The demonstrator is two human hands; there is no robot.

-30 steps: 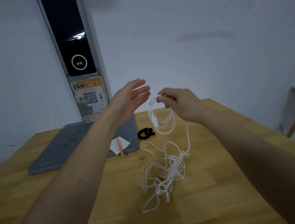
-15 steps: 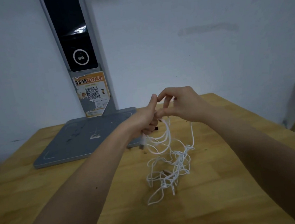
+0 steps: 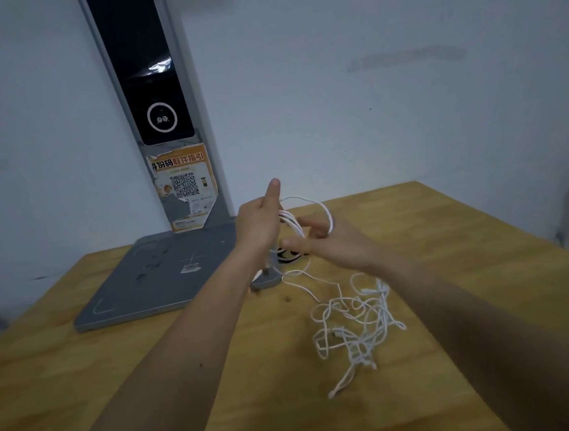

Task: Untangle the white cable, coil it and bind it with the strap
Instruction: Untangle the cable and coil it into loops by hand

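Observation:
A thin white cable lies in a tangled heap on the wooden table, and one strand rises from it to my hands. My left hand is raised above the table with its thumb pointing up, and several turns of the cable are wound round its fingers. My right hand is beside it with straight fingers, and a loop of cable passes over its fingertips. The black strap lies on the table beneath my hands, mostly hidden by them.
A grey stand with a flat base and a tall post carrying a black screen and a QR-code sticker occupies the table's back left, against a white wall. A small white scrap lies at the base's corner. The table's right edge is near.
My left hand went from open and apart to holding wound cable with its thumb up. My right hand moved down and right and straightened its fingers, guiding a new loop. The view shifted left.

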